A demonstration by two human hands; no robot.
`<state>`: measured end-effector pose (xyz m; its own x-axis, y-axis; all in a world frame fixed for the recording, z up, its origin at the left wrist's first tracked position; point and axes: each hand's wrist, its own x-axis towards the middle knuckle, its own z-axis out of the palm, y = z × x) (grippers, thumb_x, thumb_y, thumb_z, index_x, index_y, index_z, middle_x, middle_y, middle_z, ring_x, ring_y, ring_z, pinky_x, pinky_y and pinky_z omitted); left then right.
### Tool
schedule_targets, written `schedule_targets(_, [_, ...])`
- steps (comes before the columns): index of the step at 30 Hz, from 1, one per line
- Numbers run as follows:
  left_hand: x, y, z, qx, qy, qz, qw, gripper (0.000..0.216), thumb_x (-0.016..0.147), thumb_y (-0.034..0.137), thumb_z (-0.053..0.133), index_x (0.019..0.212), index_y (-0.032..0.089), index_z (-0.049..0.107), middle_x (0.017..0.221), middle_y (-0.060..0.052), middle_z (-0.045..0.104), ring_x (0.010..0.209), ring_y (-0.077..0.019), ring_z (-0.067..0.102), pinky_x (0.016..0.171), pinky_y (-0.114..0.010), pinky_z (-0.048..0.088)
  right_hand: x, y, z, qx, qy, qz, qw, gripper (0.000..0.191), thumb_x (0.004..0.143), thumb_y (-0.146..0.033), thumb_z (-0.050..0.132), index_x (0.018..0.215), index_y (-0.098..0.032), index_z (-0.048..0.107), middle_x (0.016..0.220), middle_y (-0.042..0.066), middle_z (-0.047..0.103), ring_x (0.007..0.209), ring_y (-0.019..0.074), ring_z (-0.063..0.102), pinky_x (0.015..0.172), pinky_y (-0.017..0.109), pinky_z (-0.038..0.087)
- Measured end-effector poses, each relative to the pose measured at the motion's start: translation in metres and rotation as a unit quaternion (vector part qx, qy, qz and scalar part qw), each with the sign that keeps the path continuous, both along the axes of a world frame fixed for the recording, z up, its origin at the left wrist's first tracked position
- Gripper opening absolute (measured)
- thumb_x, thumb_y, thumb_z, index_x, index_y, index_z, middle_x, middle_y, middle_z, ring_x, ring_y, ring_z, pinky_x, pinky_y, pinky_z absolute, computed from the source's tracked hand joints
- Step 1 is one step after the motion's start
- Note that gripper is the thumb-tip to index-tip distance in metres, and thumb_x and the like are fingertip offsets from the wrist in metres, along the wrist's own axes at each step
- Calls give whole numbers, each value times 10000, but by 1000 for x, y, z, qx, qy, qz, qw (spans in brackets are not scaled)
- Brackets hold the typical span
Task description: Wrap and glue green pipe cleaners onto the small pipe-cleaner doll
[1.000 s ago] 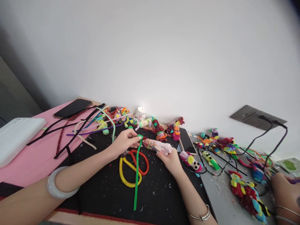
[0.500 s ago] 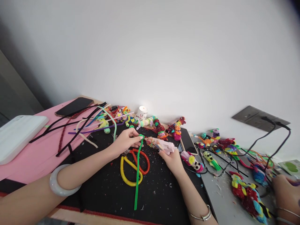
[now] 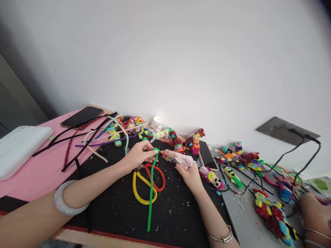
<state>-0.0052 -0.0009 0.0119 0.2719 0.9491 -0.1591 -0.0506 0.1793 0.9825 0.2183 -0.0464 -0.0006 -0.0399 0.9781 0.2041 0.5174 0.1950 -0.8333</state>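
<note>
Between the fingertips of my left hand (image 3: 141,153) is the curled top of a green pipe cleaner (image 3: 151,193), whose long straight tail hangs toward the front of the black mat (image 3: 113,210). My right hand (image 3: 189,175) is wrapped round a pale pink hot glue gun (image 3: 182,159). Its nozzle, crusted with coloured fuzz and glue, points left and sits close by the green curl; whether they touch I cannot tell. Scissors (image 3: 141,198) with one yellow and one red handle lie under the hanging tail, their blades mostly hidden by my left hand.
Loose pipe cleaners (image 3: 85,137) and a phone (image 3: 82,117) lie on pink sheeting beside a white box (image 3: 24,148). Fuzzy dolls (image 3: 177,143), a paper cup (image 3: 156,124) and a second phone (image 3: 207,156) line the wall. Cords run from a wall socket (image 3: 287,131). Another person's hand (image 3: 315,213) is at right.
The glue gun's nozzle has shifted very slightly near the green curl. My hands keep almost the same place, and the rest stays as it was.
</note>
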Motion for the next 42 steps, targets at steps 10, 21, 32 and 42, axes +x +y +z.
schedule_targets(10, [1, -2, 6, 5, 15, 1, 1000, 269, 667, 307, 731, 684, 179, 495, 599, 26, 624, 564, -155, 659, 569, -279, 539, 1, 1, 1, 1, -11, -7, 1000, 279, 760, -259, 613, 993, -135, 705, 1019, 97, 723, 938, 281, 664, 844, 402, 520])
schedule_targets(21, [-1, 0, 1, 3, -42, 4, 999, 279, 687, 339, 728, 707, 175, 503, 637, 23, 627, 601, -137, 659, 617, -276, 543, 4, 1, 0, 16, -40, -99, 994, 291, 781, -334, 577, 933, -117, 696, 837, 86, 734, 846, 284, 657, 704, 342, 521])
schedule_targets(32, [-3, 8, 3, -74, -229, 91, 966, 161, 741, 171, 686, 730, 171, 526, 654, 37, 624, 642, -99, 661, 667, -231, 537, 1, -1, 5, 60, -262, -52, 962, 335, 764, -249, 563, 1092, -183, 569, 983, 77, 641, 879, 246, 576, 763, 344, 443])
schedule_targets(42, [-1, 4, 0, -46, -219, 60, 973, 219, 718, 240, 724, 758, 184, 516, 672, 48, 641, 660, -100, 669, 711, -244, 535, -11, -16, 20, 77, -341, 22, 937, 565, 691, -149, 506, 1250, -223, 480, 1149, 77, 548, 1027, 271, 471, 890, 413, 388])
